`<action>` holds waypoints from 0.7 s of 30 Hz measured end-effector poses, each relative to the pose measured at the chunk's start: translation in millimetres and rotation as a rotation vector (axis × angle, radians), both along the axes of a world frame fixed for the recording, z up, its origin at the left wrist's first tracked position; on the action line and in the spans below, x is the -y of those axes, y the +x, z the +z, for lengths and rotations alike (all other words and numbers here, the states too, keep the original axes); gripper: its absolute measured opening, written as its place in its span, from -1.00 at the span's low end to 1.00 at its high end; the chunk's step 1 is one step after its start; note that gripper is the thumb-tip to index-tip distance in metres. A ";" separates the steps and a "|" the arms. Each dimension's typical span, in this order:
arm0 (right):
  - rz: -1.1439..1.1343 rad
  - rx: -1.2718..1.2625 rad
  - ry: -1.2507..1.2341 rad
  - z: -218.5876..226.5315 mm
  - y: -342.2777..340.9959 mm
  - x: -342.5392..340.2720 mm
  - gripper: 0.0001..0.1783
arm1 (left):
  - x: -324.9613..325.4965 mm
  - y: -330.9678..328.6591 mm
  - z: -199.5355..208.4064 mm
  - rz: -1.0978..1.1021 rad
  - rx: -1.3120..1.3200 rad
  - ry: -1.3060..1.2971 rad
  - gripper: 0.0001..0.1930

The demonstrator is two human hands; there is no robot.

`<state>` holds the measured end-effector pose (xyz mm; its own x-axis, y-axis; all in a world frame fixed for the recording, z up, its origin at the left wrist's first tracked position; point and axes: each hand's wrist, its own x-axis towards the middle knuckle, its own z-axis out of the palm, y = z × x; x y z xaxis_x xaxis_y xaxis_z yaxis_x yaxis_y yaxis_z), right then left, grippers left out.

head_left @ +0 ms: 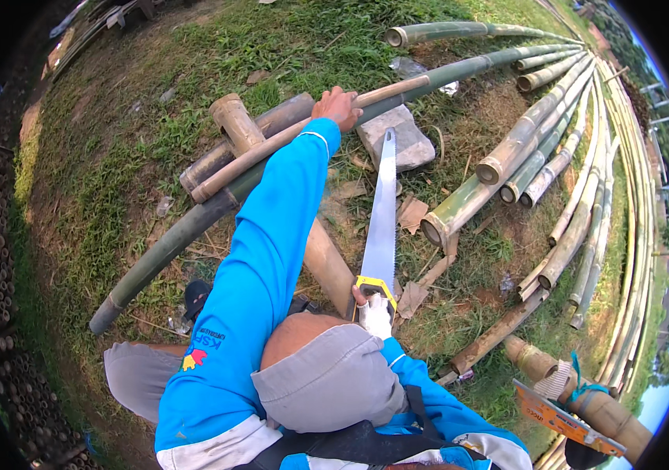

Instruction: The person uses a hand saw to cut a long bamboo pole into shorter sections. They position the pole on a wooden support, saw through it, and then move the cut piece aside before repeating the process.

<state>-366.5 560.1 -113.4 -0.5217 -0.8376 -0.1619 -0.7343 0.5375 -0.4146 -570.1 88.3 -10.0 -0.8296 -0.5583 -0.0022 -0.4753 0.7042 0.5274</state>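
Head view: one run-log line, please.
left hand: on brown bamboo pole | right hand: gripping saw | saw: pointing forward, clear of pole

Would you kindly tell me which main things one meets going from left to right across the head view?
Stacked cut bamboo, dark shoe, left hand, handsaw, orange flat object.

Ground [272,59] — green grass with patches of bare brown earth. Directly on it: one angular grey stone block [405,145]; cut bamboo poles [534,121], spread at right, hollow ends showing; dry brown scraps [413,215]; crumpled silvery pieces [406,66] — beyond the block.
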 end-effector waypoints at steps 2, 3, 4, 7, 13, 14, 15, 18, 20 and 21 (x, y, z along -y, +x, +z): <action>-0.014 0.015 0.037 -5.3 1.4 0.2 0.16 | -2.5 -1.6 3.1 -0.005 0.012 0.010 -0.42; -0.019 0.034 0.050 -2.1 2.4 0.9 0.17 | -2.5 0.4 3.9 -0.003 0.014 0.017 -0.43; -0.022 0.053 0.065 1.6 3.2 1.3 0.17 | -3.1 0.7 4.9 0.001 0.015 0.026 -0.44; -0.023 -0.008 0.039 6.8 8.2 1.1 0.17 | -5.9 -0.2 4.9 -0.003 0.014 -0.009 -0.44; -0.039 0.086 0.042 17.5 7.9 2.2 0.18 | -3.2 -0.4 3.5 -0.016 0.020 -0.005 -0.36; -0.032 0.092 0.046 17.2 5.9 1.4 0.19 | -3.9 -1.6 4.0 -0.019 0.015 -0.012 -0.36; -0.033 0.100 0.054 16.2 5.4 1.3 0.20 | -2.6 1.1 3.5 -0.015 0.014 -0.020 -0.37; -0.018 0.092 0.065 12.6 2.0 1.4 0.22 | -5.1 7.1 3.6 -0.029 -0.026 -0.108 -0.42; 0.006 0.049 0.056 9.8 -0.2 0.3 0.23 | 6.4 23.7 7.6 -0.065 -0.086 -0.140 -0.43; -0.005 0.064 0.094 11.2 0.0 2.8 0.22 | 10.0 38.6 8.6 -0.089 -0.101 -0.152 -0.43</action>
